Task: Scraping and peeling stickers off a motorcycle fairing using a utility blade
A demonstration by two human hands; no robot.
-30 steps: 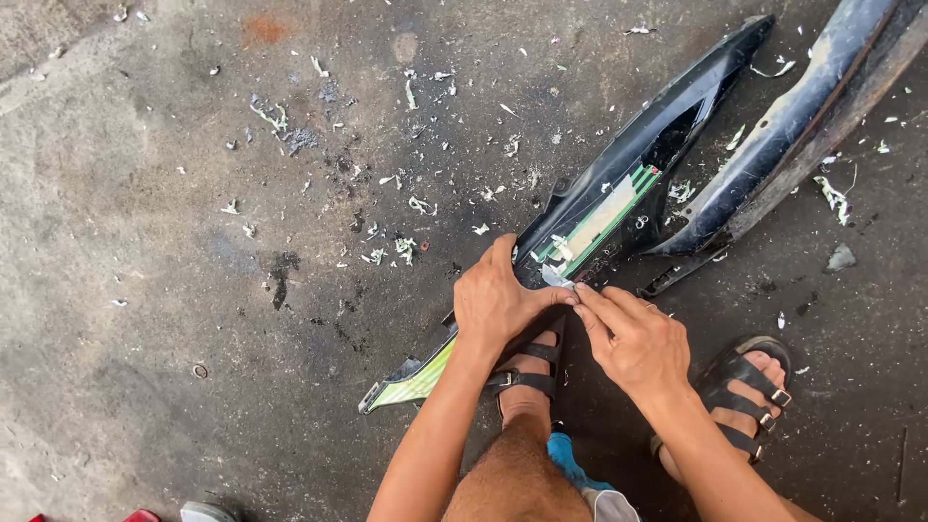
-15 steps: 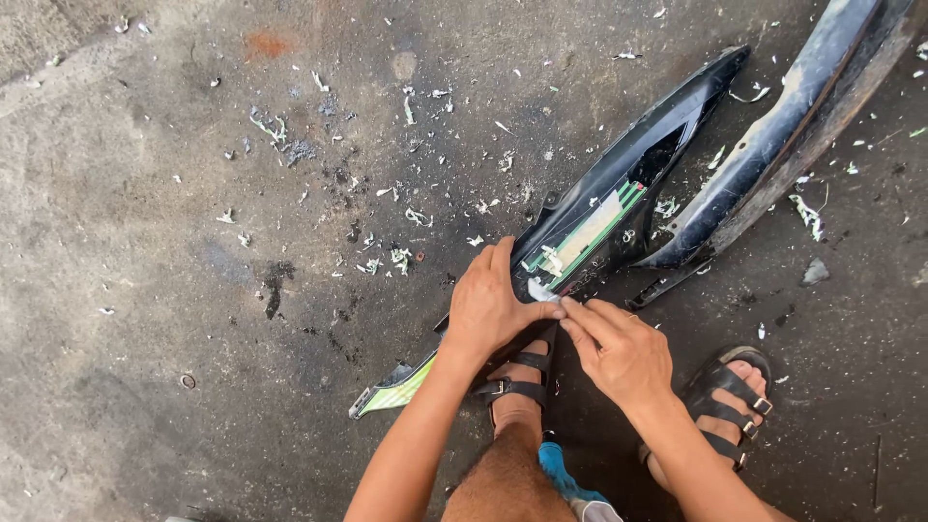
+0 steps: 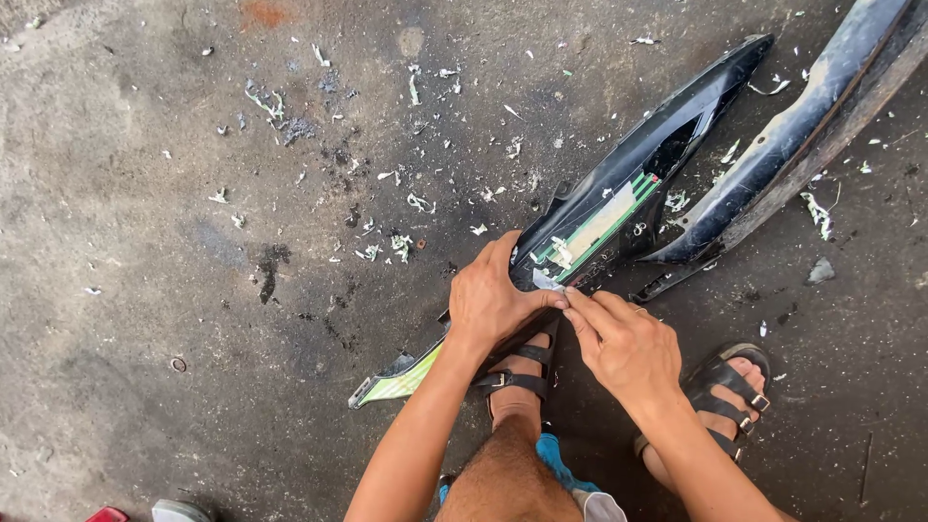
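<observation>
Concrete floor (image 3: 145, 193) littered with pale sticker scraps (image 3: 396, 242). A long black motorcycle fairing panel (image 3: 619, 193) is lying across it, a second panel (image 3: 812, 135) just beside. Left hand (image 3: 493, 300) is clamping the near panel down; right hand (image 3: 623, 343) is pinching a lifted sticker edge (image 3: 546, 281) — hands touching. Looks like peeling is mid-way; next pull probably needs a slow, low tug — green decal strip (image 3: 599, 224) is remaining.
</observation>
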